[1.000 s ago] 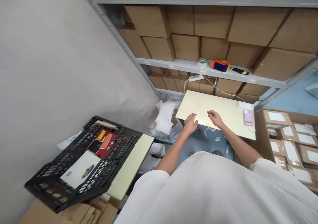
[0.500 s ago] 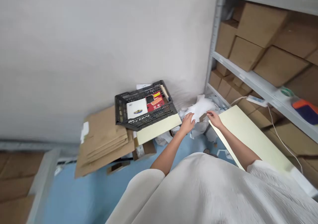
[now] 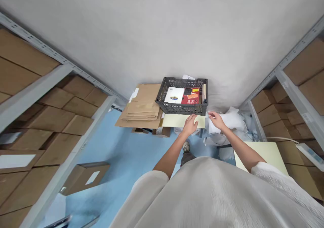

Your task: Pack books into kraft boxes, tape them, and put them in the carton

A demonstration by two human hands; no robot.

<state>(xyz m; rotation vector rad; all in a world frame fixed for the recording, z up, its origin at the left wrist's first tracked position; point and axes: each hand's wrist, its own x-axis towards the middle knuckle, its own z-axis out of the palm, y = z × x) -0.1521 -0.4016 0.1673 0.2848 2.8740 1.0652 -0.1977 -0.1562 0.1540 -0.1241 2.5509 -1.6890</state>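
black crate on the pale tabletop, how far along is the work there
Looks done: the black crate is set on the pale tabletop, a white item and a red item inside. In hand: nothing visible; left hand and right hand are near it. Apparently remaining: handling the items, both untouched.

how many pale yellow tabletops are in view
2: one tabletop partly under the black plastic crate, the other tabletop at lower right, partly behind the right forearm.

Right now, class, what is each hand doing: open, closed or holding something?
Left hand: open, holding nothing visible, near the black crate.
Right hand: fingers partly curled, nothing visible in it.
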